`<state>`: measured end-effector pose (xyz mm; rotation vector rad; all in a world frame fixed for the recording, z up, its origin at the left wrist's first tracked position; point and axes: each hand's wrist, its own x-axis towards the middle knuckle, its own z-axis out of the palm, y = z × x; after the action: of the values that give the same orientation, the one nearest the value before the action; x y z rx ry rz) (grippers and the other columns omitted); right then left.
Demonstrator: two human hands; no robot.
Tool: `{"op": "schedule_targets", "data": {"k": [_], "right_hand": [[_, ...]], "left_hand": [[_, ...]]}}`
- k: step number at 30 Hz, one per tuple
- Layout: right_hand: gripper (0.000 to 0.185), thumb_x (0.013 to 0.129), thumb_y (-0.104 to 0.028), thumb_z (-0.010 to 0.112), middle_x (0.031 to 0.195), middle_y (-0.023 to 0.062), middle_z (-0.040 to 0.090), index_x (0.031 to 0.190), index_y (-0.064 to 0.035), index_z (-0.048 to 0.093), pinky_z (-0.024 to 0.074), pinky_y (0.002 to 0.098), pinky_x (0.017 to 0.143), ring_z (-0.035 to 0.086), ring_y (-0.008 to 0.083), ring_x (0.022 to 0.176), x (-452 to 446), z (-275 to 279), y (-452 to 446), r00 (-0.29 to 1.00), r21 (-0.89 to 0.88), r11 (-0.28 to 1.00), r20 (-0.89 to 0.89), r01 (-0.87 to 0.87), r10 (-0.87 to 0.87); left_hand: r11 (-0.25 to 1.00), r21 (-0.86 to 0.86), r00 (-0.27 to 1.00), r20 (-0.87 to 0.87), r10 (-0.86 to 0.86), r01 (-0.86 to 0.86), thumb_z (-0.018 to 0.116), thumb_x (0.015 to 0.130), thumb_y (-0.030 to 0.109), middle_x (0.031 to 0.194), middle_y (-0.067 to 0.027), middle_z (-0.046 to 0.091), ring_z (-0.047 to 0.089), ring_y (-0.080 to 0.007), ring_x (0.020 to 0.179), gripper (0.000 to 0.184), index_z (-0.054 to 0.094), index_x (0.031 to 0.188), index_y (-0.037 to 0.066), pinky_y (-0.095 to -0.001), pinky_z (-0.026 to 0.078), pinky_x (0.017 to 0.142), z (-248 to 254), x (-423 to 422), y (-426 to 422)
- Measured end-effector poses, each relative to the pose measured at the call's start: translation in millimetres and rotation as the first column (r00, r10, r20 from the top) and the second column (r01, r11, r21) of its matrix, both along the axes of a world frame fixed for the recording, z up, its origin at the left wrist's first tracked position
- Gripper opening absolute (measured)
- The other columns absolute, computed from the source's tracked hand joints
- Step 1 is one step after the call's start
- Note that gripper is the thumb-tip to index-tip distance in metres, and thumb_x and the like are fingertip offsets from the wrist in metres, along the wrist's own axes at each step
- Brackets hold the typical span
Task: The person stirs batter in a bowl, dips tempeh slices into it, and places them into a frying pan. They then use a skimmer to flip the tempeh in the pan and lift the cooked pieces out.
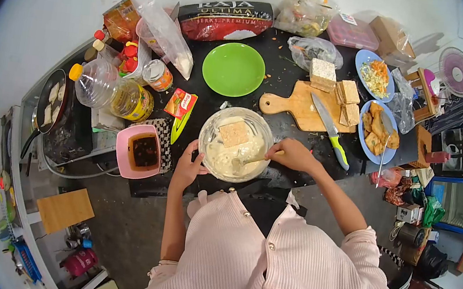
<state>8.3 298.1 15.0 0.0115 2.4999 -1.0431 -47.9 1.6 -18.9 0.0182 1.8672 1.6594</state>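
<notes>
A clear bowl (270, 131) of pale, creamy batter (220, 155) stands at the table's near edge in front of me. One flat tempeh slice (234, 134) lies on the batter, its top largely uncoated. My left hand (188, 165) grips the bowl's left side, thumb up by the rim. From the right, my right hand (291, 155) pinches the handle of a spoon (251, 160); its head dips into the batter beside the slice. More tempeh blocks (323, 75) rest on a wooden cutting board (289, 104), along with a knife (327, 128) with a green-edged handle.
A green plate (234, 69) sits behind the bowl. At left are a pink container (138, 151) of dark liquid, oil bottles (132, 102) and a frying pan (52, 98) with pieces in it. Blue plates hold fried pieces (375, 131) and shredded vegetables (375, 76) at right.
</notes>
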Motion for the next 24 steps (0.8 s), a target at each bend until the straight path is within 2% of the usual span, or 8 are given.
{"op": "schedule_targets", "data": {"k": [6, 9, 10, 13, 17, 21, 22, 24], "right_hand": [[0.019, 0.074, -0.025, 0.061, 0.077, 0.0110, 0.064, 0.082, -0.0087, 0.067, 0.0461, 0.0314, 0.066, 0.061, 0.0239, 0.071, 8.1, 15.4, 12.7, 0.987, -0.157, 0.978, -0.063, 0.137, -0.149], [0.020, 0.074, -0.027, 0.061, 0.075, 0.0104, 0.064, 0.082, -0.0088, 0.067, 0.0463, 0.0313, 0.063, 0.061, 0.0250, 0.068, 6.5, 46.5, 12.3, 0.945, -0.088, 0.950, -0.114, 0.298, -0.307], [0.021, 0.075, -0.028, 0.061, 0.071, 0.0106, 0.063, 0.082, -0.0088, 0.066, 0.0463, 0.0327, 0.060, 0.060, 0.0270, 0.064, 5.5, 42.6, 15.0, 0.929, 0.034, 0.965, -0.283, 0.259, -0.239], [0.021, 0.076, -0.028, 0.060, 0.067, 0.0108, 0.062, 0.081, -0.0093, 0.066, 0.0461, 0.0347, 0.059, 0.059, 0.0287, 0.062, 0.3, 37.1, 9.7, 0.915, 0.132, 0.961, -0.362, 0.242, -0.180], [0.016, 0.076, -0.023, 0.062, 0.068, 0.0109, 0.062, 0.082, -0.0088, 0.067, 0.0452, 0.0325, 0.053, 0.059, 0.0260, 0.058, -5.4, 10.8, -5.5, 0.849, 0.129, 0.960, -0.507, 0.247, -0.151], [0.017, 0.076, -0.022, 0.062, 0.069, 0.0112, 0.063, 0.082, -0.0072, 0.066, 0.0461, 0.0317, 0.052, 0.060, 0.0257, 0.057, -8.3, 17.3, -7.3, 0.841, 0.137, 0.958, -0.520, 0.253, -0.148], [0.014, 0.074, -0.023, 0.062, 0.063, 0.0110, 0.061, 0.077, -0.0098, 0.067, 0.0464, 0.0346, 0.053, 0.058, 0.0273, 0.056, -7.3, 17.0, -7.3, 0.819, 0.090, 0.953, -0.540, 0.289, -0.197], [0.015, 0.074, -0.024, 0.061, 0.064, 0.0116, 0.061, 0.078, -0.0098, 0.068, 0.0465, 0.0344, 0.054, 0.059, 0.0276, 0.057, -2.9, 22.2, -5.3, 0.853, 0.078, 0.949, -0.466, 0.306, -0.237]], "left_hand": [[1.000, 0.010, 1.000, 0.004, 0.011, -0.011, 0.045, 0.089, 0.017, 0.124, -0.0119, 0.040, 0.063, -0.0192, 0.069, 0.045, 0.027, 0.127, 0.002, -0.0246, 0.054, 0.056, -4.9, 2.0, -1.2], [1.000, 0.008, 1.000, 0.014, 0.014, -0.014, 0.046, 0.089, 0.020, 0.125, -0.0131, 0.039, 0.063, -0.0201, 0.069, 0.047, 0.027, 0.128, 0.002, -0.0247, 0.054, 0.056, -2.7, 1.5, 0.4], [1.000, 0.004, 1.000, 0.003, -0.004, 0.004, 0.046, 0.088, 0.021, 0.124, -0.0140, 0.039, 0.063, -0.0205, 0.070, 0.048, 0.027, 0.128, 0.002, -0.0247, 0.054, 0.057, -5.3, 0.7, -1.6], [1.000, 0.021, 1.000, -0.008, -0.011, 0.011, 0.046, 0.088, 0.021, 0.123, -0.0134, 0.040, 0.063, -0.0207, 0.070, 0.048, 0.027, 0.128, 0.003, -0.0244, 0.054, 0.056, -1.3, 1.1, -0.6], [1.000, 0.013, 1.000, -0.004, 0.012, -0.012, 0.046, 0.088, 0.020, 0.125, -0.0125, 0.040, 0.063, -0.0206, 0.070, 0.046, 0.028, 0.128, 0.003, -0.0241, 0.053, 0.056, -6.7, 1.9, -2.4], [1.000, 0.010, 1.000, -0.004, 0.029, -0.029, 0.046, 0.088, 0.019, 0.125, -0.0124, 0.040, 0.063, -0.0196, 0.069, 0.046, 0.029, 0.128, 0.003, -0.0233, 0.053, 0.055, -2.8, 3.9, -0.6], [1.000, 0.011, 1.000, -0.012, 0.028, -0.028, 0.046, 0.088, 0.019, 0.125, -0.0125, 0.041, 0.063, -0.0192, 0.068, 0.046, 0.030, 0.127, 0.003, -0.0230, 0.053, 0.055, -1.2, 3.8, 0.1], [1.000, 0.003, 0.999, -0.010, 0.031, -0.031, 0.046, 0.088, 0.019, 0.124, -0.0122, 0.042, 0.063, -0.0185, 0.067, 0.045, 0.030, 0.128, 0.003, -0.0227, 0.052, 0.055, -1.5, 4.0, 0.3]]}}
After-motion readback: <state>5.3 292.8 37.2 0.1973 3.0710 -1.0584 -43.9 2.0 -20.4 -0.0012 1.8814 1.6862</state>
